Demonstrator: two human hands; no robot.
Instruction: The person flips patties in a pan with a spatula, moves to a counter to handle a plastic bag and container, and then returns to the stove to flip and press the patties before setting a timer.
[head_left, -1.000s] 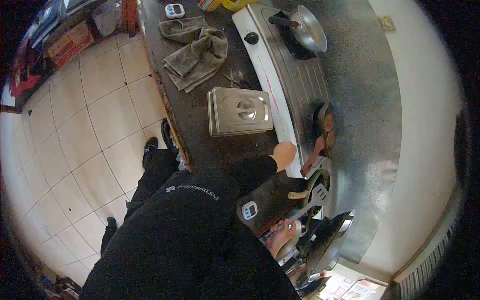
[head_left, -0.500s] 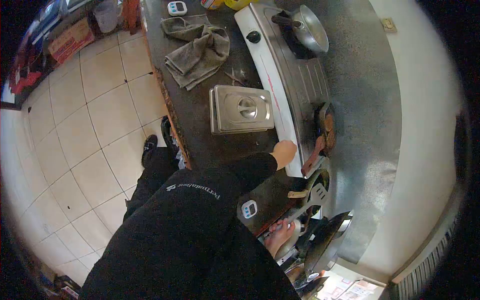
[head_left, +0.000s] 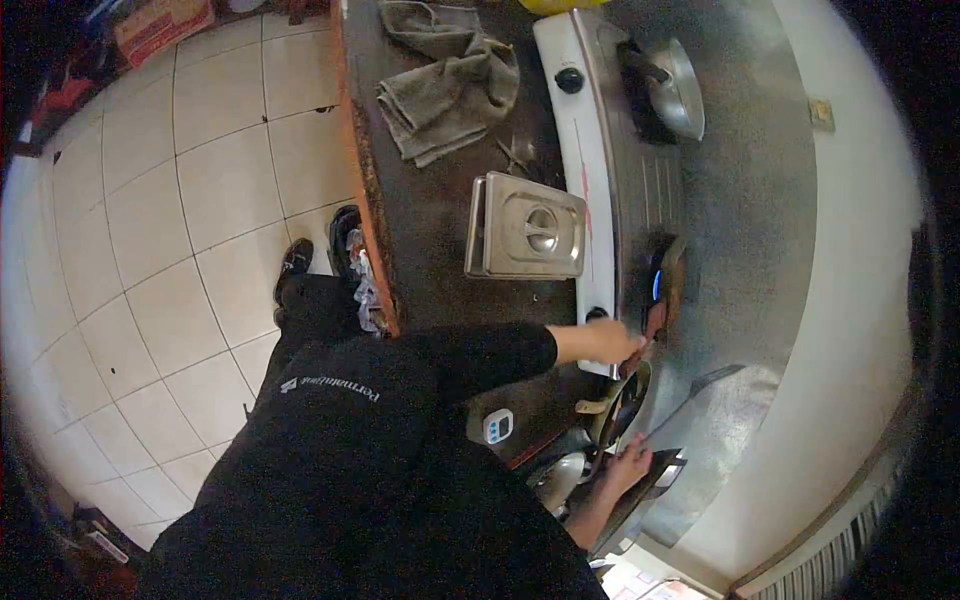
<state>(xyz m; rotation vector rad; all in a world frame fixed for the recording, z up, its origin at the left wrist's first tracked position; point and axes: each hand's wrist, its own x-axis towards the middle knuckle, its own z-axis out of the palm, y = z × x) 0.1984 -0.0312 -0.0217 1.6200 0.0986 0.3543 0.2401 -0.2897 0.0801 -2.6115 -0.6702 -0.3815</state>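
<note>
My left hand [head_left: 612, 342] is closed round the reddish-brown handle of a frying pan [head_left: 675, 275], beside the stove's front knob [head_left: 597, 314]. The pan stands tilted over the near burner, and a blue flame [head_left: 657, 284] shows at its side. What lies in the pan is hard to make out. In my right hand [head_left: 630, 466] is a slotted spatula [head_left: 672, 420], smeared by motion, its blade raised toward the metal wall. Below my left hand sits another pan [head_left: 630, 400] with a pale handle.
A lidded steel container [head_left: 530, 230] and a grey cloth [head_left: 450, 85] lie on the counter, along with a white timer [head_left: 498, 426]. A metal pot [head_left: 678, 90] stands on the stove's far burner. More cookware [head_left: 565, 470] crowds the area by my right arm.
My left hand has gone from the stove's front knob to the pan handle, and the pan now tilts with flame visible. My right hand has raised the spatula toward the wall. The view has shifted.
</note>
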